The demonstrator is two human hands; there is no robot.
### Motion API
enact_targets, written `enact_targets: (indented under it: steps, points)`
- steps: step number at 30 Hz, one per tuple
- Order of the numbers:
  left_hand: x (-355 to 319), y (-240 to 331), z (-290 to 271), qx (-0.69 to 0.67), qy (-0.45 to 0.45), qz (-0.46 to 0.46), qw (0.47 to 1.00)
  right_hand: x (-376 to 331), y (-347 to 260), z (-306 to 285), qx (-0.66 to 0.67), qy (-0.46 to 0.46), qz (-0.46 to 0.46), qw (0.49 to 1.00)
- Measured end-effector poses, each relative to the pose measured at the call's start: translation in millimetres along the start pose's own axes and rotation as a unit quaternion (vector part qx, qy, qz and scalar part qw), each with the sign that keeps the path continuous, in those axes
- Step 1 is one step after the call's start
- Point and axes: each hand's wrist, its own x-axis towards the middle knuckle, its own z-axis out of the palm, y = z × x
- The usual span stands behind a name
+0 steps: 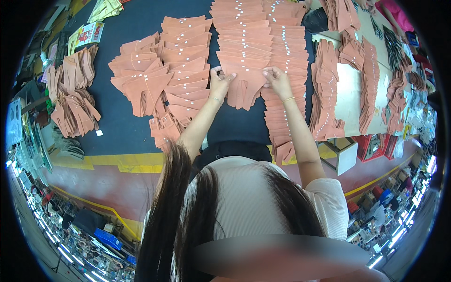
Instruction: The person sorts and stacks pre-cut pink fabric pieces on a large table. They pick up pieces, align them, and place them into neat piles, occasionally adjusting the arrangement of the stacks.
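Both hands, left hand [220, 84] and right hand [278, 81], pinch one terracotta cut piece [245, 89]; uneven grip could skew it on the overlapped row [244, 37].

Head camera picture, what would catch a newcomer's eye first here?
First, the rows of terracotta-coloured cut pieces fanned out in overlapping stacks across the dark blue table. At the middle, the left hand and right hand each pinch an upper corner of one forked piece. Further stacks lie at the table's left edge, and more cover a pale table on the right.
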Motion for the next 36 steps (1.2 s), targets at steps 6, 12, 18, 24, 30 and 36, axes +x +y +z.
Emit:
enact_targets:
  steps: [6, 12, 18, 24, 30, 36]
  points:
    - [-14, -3, 6, 0.081, 0.009, 0.078, 0.994, -29, -31, 0, -0.053, -0.066, -0.029, 0.996]
    - [-16, -1, -12, -0.047, -0.043, 0.025, 0.998, -66, -64, -20, 0.038, -0.324, -0.006, 0.945]
    - [-15, 14, -14, -0.103, -0.058, -0.064, 0.991, -43, -37, -7, 0.123, -0.141, 0.051, 0.981]
    - [-3, 20, -19, 0.022, -0.063, -0.150, 0.987, -12, 8, 9, 0.063, -0.013, 0.017, 0.998]
    - [5, 19, -12, 0.103, -0.044, -0.088, 0.990, -6, 17, 15, 0.038, 0.026, -0.019, 0.999]
    - [4, 24, -4, 0.111, -0.001, -0.069, 0.991, -2, 26, 21, 0.036, 0.055, -0.028, 0.997]
